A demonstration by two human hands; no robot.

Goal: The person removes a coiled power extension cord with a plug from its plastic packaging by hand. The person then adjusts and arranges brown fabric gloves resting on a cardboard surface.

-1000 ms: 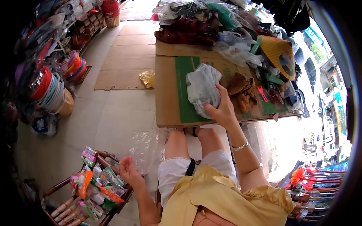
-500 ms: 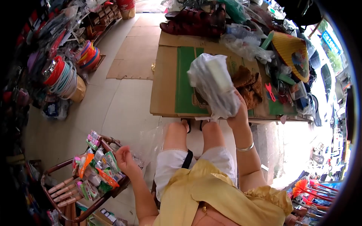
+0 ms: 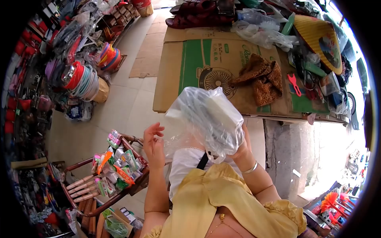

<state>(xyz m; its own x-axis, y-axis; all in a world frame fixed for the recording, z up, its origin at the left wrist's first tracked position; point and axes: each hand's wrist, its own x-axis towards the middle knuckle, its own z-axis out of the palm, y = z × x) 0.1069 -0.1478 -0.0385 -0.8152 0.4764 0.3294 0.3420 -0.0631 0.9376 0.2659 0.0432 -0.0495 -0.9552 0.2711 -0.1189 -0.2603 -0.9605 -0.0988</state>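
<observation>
My right hand point(image 3: 241, 147) grips the edge of a clear plastic bag point(image 3: 198, 123) with a pale, box-like item inside, held above my lap. What the item is, I cannot make out through the crinkled film. Part of the right hand is hidden behind the bag. To the left, my left hand point(image 3: 154, 142) is raised with its fingers loosely bent and apart. Thin transparent film hangs just beside it, and I see nothing gripped in it. A brown furry cloth point(image 3: 264, 81) lies on the cardboard-covered table point(image 3: 168, 75) beyond the bag.
A bamboo chair point(image 3: 91, 212) at lower left bears several small packages and wooden sticks. Colourful basins point(image 3: 109, 57) and coiled hoses point(image 3: 81, 83) stand at left. A straw hat point(image 3: 319, 43), a red fork-shaped tool point(image 3: 294, 84) and plastic bags point(image 3: 264, 35) lie on the table's right side.
The bag in my right hand has come off the table area, nearer to my body and slightly left. My left hand has lifted and moved right, towards the bag. The view has shifted.
</observation>
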